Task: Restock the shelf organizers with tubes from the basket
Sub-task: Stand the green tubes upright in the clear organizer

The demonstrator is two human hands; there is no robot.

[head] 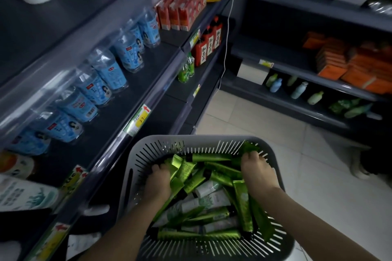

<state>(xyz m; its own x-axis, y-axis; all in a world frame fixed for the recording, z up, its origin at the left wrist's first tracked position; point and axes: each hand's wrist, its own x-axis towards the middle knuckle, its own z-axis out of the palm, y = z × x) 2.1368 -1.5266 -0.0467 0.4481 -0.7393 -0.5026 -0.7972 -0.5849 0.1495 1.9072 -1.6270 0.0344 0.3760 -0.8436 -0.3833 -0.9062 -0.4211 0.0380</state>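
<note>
Left grip (158,182): curled round glossy green plastic tubes (214,178) in the grey slotted plastic basket (161,141).
Right grip (257,172): likewise clutching tubes.
Risk: overfull handfuls could slip, scattering tubes.

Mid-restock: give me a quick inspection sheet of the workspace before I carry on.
Surface: dark shelf, rows of blue-label bottles.
Job's things: grey basket holds green tubes and white tubes, loosely piled.
Clutter: nothing seen.
Hands: left hand buried among the tubes, grip unclear; right hand grips green tubes at the basket's far corner.
Cables: white cable hangs down the shelf end.
Surroundings: tiled floor, red cartons, second shelving unit.
</note>
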